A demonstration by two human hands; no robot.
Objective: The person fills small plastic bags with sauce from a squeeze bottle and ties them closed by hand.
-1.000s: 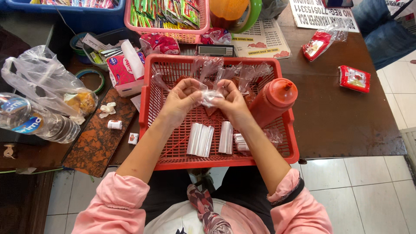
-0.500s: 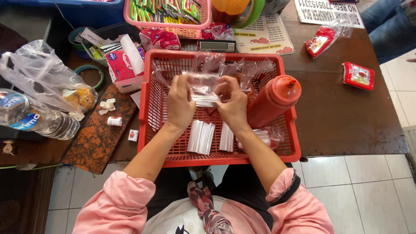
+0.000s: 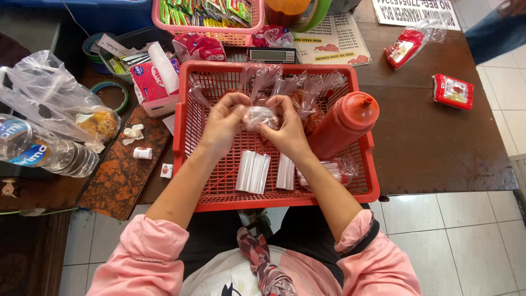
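Both my hands, left hand [image 3: 223, 121] and right hand [image 3: 289, 130], pinch a small clear plastic bag [image 3: 258, 116] between their grips, above the red basket [image 3: 219, 193]; red squeeze bottle [image 3: 344, 124] beside.

Small clear plastic pouch [image 3: 259, 116] pinched between left hand [image 3: 224, 123] and right hand [image 3: 287, 131] above red basket [image 3: 181, 131]. More clear knotted pouches [image 3: 296, 85] bunched along basket's far wall. Two red flat packets, one in clear wrap [image 3: 408, 46] and one [image 3: 452, 90] nearer the edge, lay apart on the tabletop [image 3: 438, 148] at right. Red-and-white tissue pack [image 3: 153, 79] stood left of basket. Small dark screen [image 3: 272, 55] sat behind it, beside printed sheet [image 3: 334, 41].
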